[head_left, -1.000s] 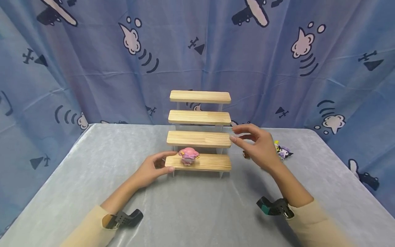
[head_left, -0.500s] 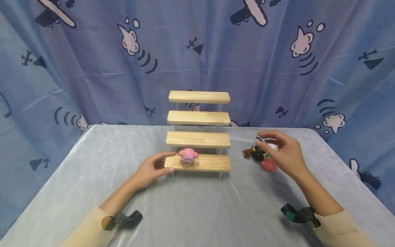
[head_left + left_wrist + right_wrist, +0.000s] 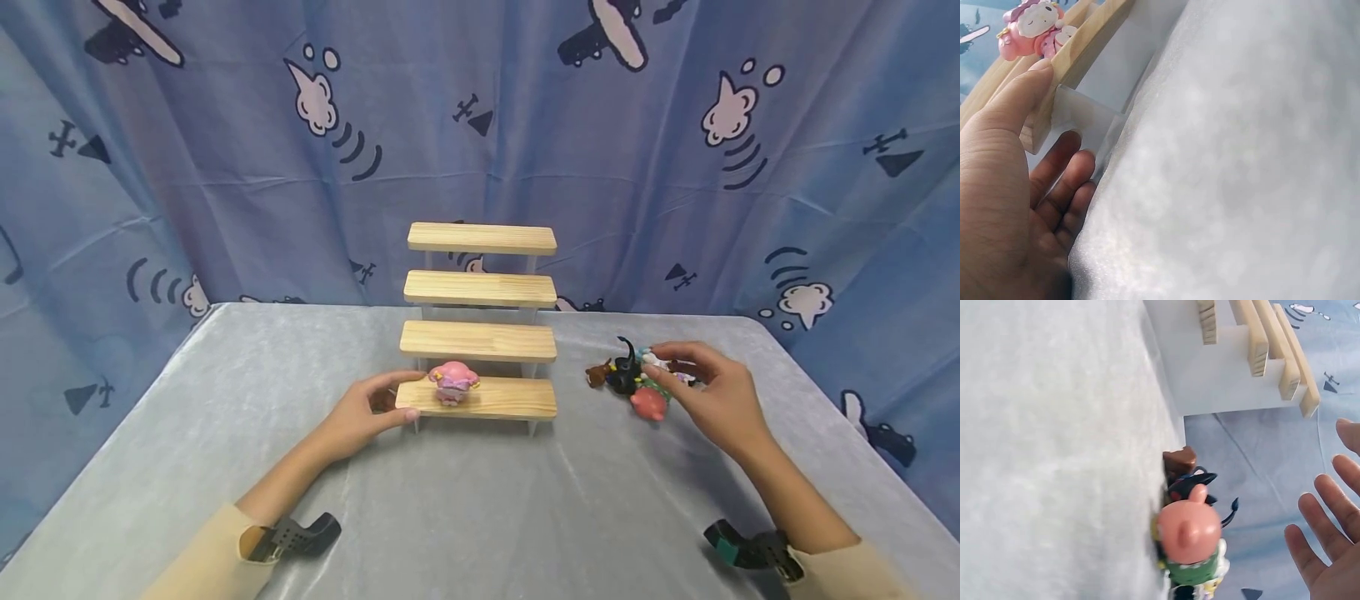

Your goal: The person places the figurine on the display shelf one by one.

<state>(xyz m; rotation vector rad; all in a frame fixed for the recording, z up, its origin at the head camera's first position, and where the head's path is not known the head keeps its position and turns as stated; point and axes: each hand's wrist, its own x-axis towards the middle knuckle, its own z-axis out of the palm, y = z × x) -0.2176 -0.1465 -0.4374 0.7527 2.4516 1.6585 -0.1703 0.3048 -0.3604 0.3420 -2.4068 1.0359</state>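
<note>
My left hand [image 3: 365,419] grips the left end of the lowest step of a four-tier wooden display stand [image 3: 517,398]. In the left wrist view its thumb [image 3: 1019,97] lies along the wood and the fingers curl beneath, beside the clear support. Close to that thumb, a pink figurine [image 3: 453,383] stands upright on the step. My right hand [image 3: 720,400] hovers by a cluster of small figurines, its fingers apart with nothing between them. A red-headed figurine in green [image 3: 1190,532], a black one with a tail [image 3: 623,375] and a brown one [image 3: 597,373] show there; others are partly hidden behind the hand.
A pale grey cloth covers the table [image 3: 480,517]. Behind the stand hangs a blue patterned curtain [image 3: 420,125]. The figurine cluster lies right of the stand, with a gap of cloth between them.
My right hand has moved from beside the stand's third step rightward and down to the figurines, uncovering several of them. The left hand keeps its hold on the stand.
</note>
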